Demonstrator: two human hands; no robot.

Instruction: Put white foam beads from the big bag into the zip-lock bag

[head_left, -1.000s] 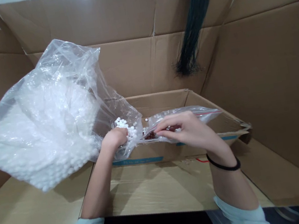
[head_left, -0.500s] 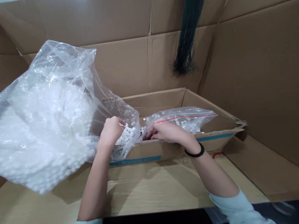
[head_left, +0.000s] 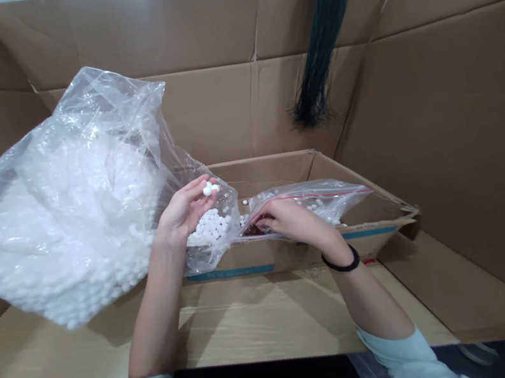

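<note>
My left hand (head_left: 183, 208) is turned palm up above the mouth of a large clear bag (head_left: 65, 201) full of white balls. A few white balls (head_left: 210, 188) are held at its fingertips. More white balls (head_left: 210, 227) lie in the bag's mouth just below. My right hand (head_left: 286, 219) reaches into a smaller clear zip bag (head_left: 330, 192) with a red strip, its fingers bent over small reddish-brown pieces (head_left: 253, 230). What those fingers hold, if anything, is too small to make out. The zip bag lies in a shallow cardboard box (head_left: 370, 195).
Tall cardboard walls (head_left: 210, 112) stand behind and at both sides. A bundle of dark green strands (head_left: 323, 35) hangs over the back wall. The box sits on a pale wooden table (head_left: 265, 322).
My left hand has risen from the balls in the bag's mouth and turned palm up, with a few balls at its fingertips. My right hand has shifted slightly right.
</note>
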